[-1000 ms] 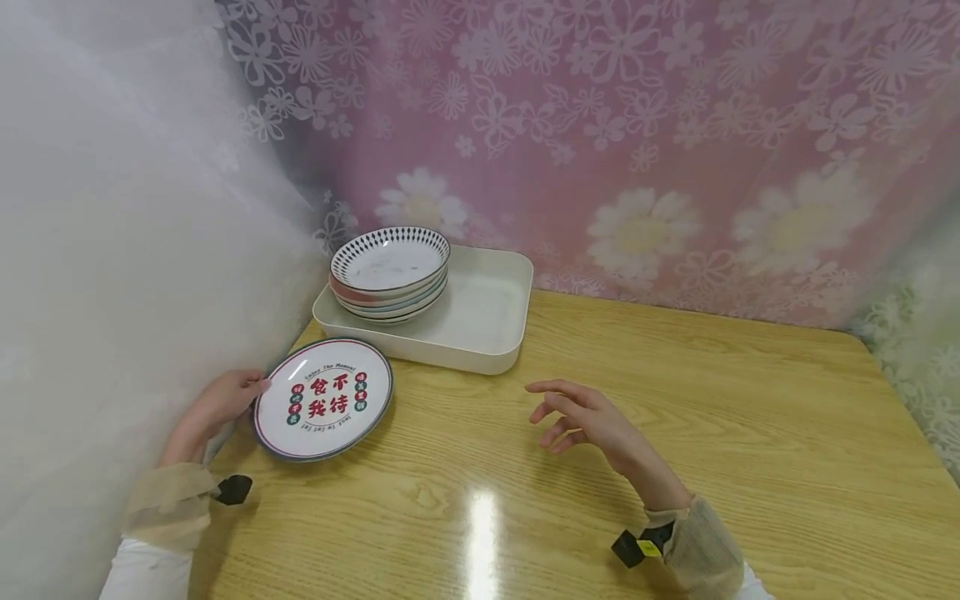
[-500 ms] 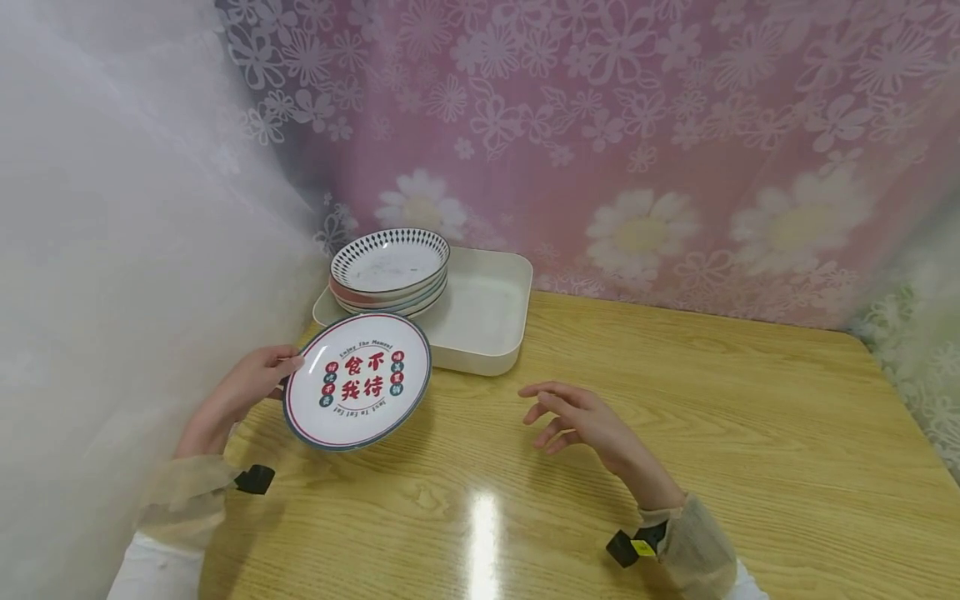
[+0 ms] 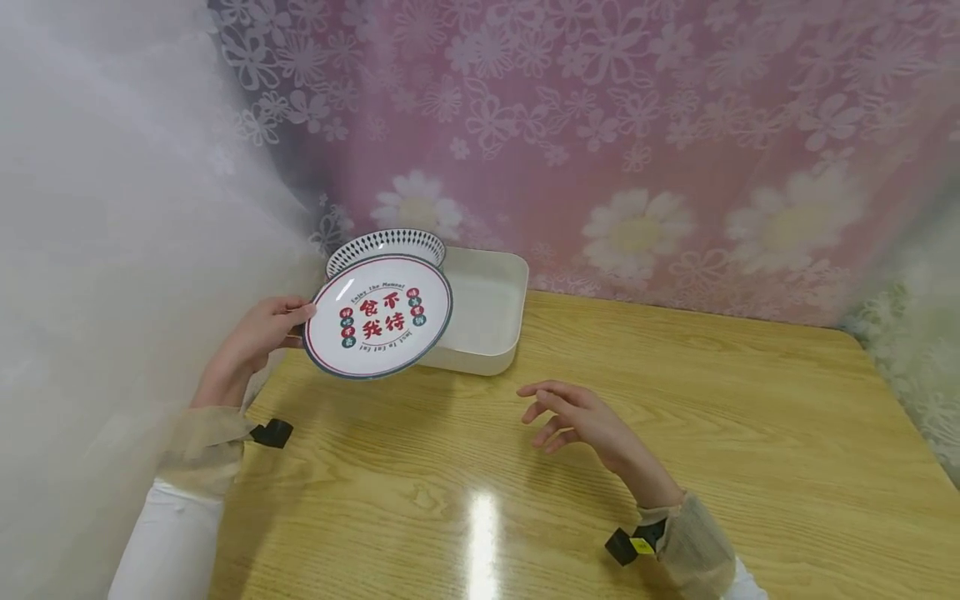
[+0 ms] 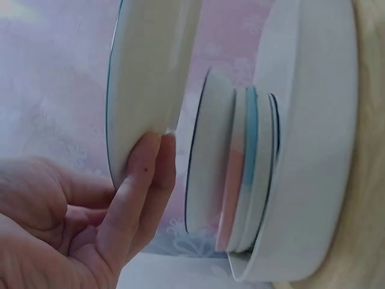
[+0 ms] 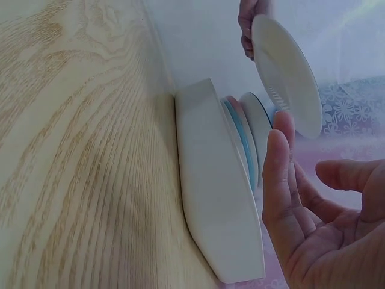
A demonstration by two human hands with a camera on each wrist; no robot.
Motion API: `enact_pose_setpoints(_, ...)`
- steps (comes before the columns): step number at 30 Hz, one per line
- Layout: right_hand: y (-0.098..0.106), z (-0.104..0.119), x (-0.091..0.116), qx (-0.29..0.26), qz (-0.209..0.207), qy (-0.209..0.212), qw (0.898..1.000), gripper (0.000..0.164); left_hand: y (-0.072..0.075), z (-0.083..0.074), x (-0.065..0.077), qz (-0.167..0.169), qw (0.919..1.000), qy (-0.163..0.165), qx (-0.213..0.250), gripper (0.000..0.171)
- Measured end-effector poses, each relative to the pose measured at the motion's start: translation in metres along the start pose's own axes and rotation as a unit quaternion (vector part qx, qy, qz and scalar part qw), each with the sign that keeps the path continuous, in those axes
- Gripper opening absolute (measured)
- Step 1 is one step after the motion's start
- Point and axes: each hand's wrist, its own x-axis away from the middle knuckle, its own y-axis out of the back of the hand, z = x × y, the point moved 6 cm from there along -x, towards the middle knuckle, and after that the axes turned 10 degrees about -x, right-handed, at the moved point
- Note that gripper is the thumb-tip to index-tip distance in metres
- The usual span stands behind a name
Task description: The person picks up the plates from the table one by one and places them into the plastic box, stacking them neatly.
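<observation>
My left hand pinches the left rim of a white plate with a blue edge and red lettering. The thumb lies on top and the fingers go under, as the left wrist view shows. This plate is held up in front of a stack of plates, whose top one has a black diamond pattern. In the left wrist view a gap shows between the held plate and the stacked plates. My right hand hovers over the table with its fingers loosely bent and holds nothing.
The stack stands in the left part of a cream tray at the back left of the wooden table. A white sheet hangs close along the left side. Behind the table is a pink flowered curtain.
My left hand has lifted the lettered plate from the table's left side, up and to the right, to the stack in the tray. The right hand has barely moved.
</observation>
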Motion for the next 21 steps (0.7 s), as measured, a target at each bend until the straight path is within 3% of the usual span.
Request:
enact_pose_setpoints(7,0.003,0.0,0.003,0.003,-0.008,-0.001,1.0,0.048,0.014,-0.013,-0.025,-0.055,0.9962,0.029,0.061,0.05)
enact_pose_setpoints(15,0.004,0.001,0.006,0.003,-0.008,-0.002,1.0,0.049,0.019,-0.023,-0.051,-0.138,0.9795,0.077,0.125,0.051)
enact_pose_setpoints(21,0.006,0.001,0.008,-0.001,-0.013,-0.005,1.0,0.049,0.017,-0.019,-0.064,-0.161,0.9697,0.109,0.148,0.051)
